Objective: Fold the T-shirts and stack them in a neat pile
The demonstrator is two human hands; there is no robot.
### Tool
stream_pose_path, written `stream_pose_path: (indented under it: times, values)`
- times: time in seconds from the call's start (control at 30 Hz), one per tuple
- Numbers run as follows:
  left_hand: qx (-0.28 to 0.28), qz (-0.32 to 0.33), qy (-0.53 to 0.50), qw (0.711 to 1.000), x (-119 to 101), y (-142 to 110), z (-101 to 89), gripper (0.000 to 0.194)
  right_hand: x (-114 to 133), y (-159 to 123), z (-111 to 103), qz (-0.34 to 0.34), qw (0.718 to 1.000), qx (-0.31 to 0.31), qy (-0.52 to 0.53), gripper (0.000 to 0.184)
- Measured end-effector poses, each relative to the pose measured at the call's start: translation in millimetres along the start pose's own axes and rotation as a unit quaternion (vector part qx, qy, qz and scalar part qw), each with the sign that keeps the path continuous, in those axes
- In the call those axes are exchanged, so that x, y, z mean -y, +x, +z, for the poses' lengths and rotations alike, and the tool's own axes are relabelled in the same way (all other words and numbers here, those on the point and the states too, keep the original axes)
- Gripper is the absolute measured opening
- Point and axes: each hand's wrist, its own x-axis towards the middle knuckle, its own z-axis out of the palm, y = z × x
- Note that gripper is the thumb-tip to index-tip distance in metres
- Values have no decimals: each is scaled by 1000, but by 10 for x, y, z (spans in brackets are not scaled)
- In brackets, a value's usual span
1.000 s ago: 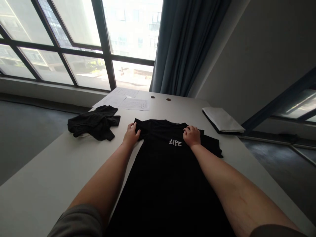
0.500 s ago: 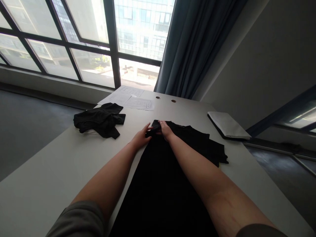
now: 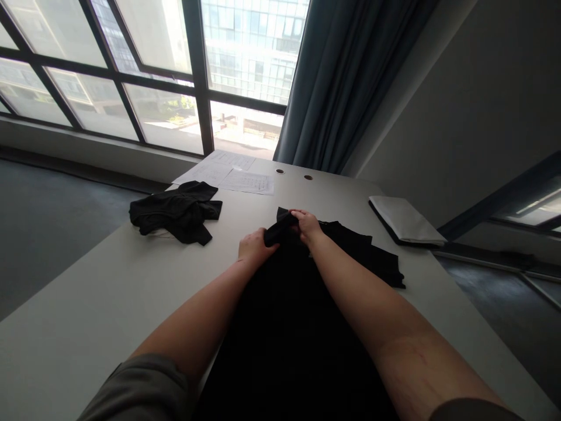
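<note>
A long black garment (image 3: 298,327) stretches from the bottom of the view up the table, its kind not clear from its dark surface. Its far edge is lifted in a folded band between my two hands. My left hand (image 3: 256,247) grips the left end of that band, thumb on the near side. At the right end, my right hand (image 3: 307,225) pinches the fabric between thumb and fingers. More black cloth (image 3: 372,257) with stepped edges lies flat to the right, partly hidden behind my right forearm.
On the white table (image 3: 109,292), a crumpled black garment (image 3: 175,211) lies at the left. Printed paper sheets (image 3: 248,180) are at the far end. A folded white-and-black cloth (image 3: 407,222) rests near the right edge. A dark curtain (image 3: 333,88) hangs beyond.
My hands have moved slightly apart, the right one rightward. Fingers of my left hand, spread before, are now closed on the fabric. The edge between them is raised and drawn into a slanting band.
</note>
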Motion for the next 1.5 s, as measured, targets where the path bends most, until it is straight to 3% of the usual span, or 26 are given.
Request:
stream_pose_path:
  times: [0.17,0.4,0.53,0.6,0.77,0.87,1.0,1.1,1.2,1.3,1.5]
  values:
    - [26,35,-13,999,0,10,27,27,-14,4,-259,17,999,-34,-6,16]
    - [43,128,-77,988,96,45,20,31,-310,-33,-521,37,988,-72,-128,24]
    - [98,227,-103,964,194,74,-18,32,-341,-31,-598,2,972,-57,-228,28]
    - [113,246,-98,958,249,100,-51,32,-318,-17,-602,-14,960,-38,-278,30]
    - [71,189,23,979,260,121,-116,27,-228,-25,-538,-37,918,22,-393,32]
    - [39,178,101,978,195,92,-129,21,-171,-87,-466,-81,882,48,-461,32]
    - [19,184,127,974,137,52,-143,17,-139,-128,-262,-128,821,98,-548,45]
    - [20,182,116,976,132,41,-169,24,-163,-65,-49,-106,785,139,-594,53]
    - [16,190,94,977,135,36,-202,29,-196,50,122,-72,763,161,-622,60]
    - [15,248,92,964,122,22,-207,22,-222,164,200,-63,748,171,-638,63]
    - [91,315,131,936,45,-14,-125,21,-317,294,198,-71,732,161,-658,66]
